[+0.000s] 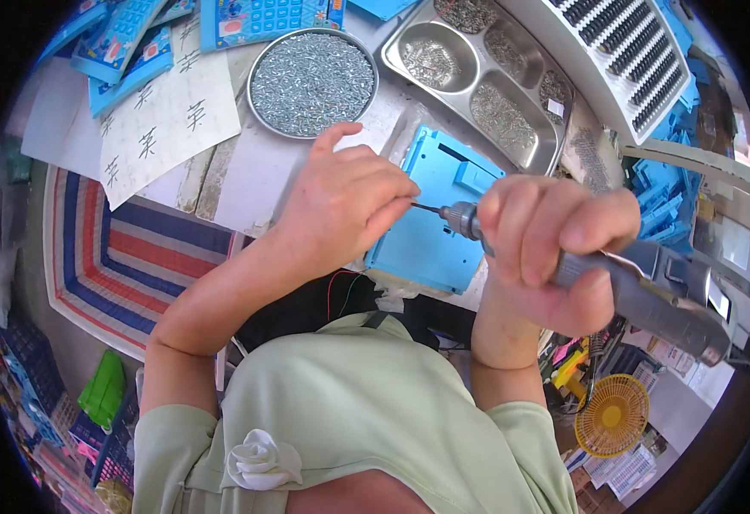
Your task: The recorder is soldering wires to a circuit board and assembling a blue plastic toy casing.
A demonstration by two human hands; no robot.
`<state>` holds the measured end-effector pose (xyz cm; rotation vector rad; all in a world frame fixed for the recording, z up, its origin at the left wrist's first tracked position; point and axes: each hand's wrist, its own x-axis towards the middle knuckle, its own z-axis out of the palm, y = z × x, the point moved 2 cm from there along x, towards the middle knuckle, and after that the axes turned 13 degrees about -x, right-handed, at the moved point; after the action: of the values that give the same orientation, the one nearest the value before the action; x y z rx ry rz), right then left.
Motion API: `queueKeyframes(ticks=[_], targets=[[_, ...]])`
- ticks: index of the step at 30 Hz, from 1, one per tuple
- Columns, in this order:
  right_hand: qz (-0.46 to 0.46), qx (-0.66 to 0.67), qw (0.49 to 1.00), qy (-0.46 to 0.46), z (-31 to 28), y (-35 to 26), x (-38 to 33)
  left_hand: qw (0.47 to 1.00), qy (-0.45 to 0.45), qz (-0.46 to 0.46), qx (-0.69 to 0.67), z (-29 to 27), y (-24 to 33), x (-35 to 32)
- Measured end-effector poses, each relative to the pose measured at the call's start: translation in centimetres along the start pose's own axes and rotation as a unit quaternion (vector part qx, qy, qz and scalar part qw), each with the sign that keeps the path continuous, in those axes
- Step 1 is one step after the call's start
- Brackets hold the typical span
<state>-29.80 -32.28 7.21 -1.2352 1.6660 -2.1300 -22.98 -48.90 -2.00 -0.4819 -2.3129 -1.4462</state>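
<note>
My right hand (537,227) is wrapped around a grey electric screwdriver (649,300), which lies slanted with its thin bit pointing left. Thumb and forefinger of my left hand (336,201) are pinched together at the tip of that bit. Whatever sits between those fingertips is hidden or too small to make out. Under both hands a light blue plastic panel (430,253) rests on the table, with a slot and a raised block near its far right side. Beyond my left hand stands a round metal dish (304,134) full of small silvery screws.
A steel compartment tray (480,51) with small metal parts is at the far side. Right of it stands a white rack (593,90) with black rows. Blue packages (263,19) and a paper sheet (169,128) lie far left; a striped lining (139,265) hangs below.
</note>
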Motion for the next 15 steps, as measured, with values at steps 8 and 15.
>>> queueKeyframes(ticks=[8,15], targets=[[0.028,-0.005,1.0,0.001,0.9,-0.3,-0.3,0.999,0.016,0.041,0.019,-0.5,0.8,-0.9],[0.029,0.007,1.0,0.002,1.2,0.4,-0.3,0.996,-0.042,0.069,0.035,-2.7,0.1,0.5]])
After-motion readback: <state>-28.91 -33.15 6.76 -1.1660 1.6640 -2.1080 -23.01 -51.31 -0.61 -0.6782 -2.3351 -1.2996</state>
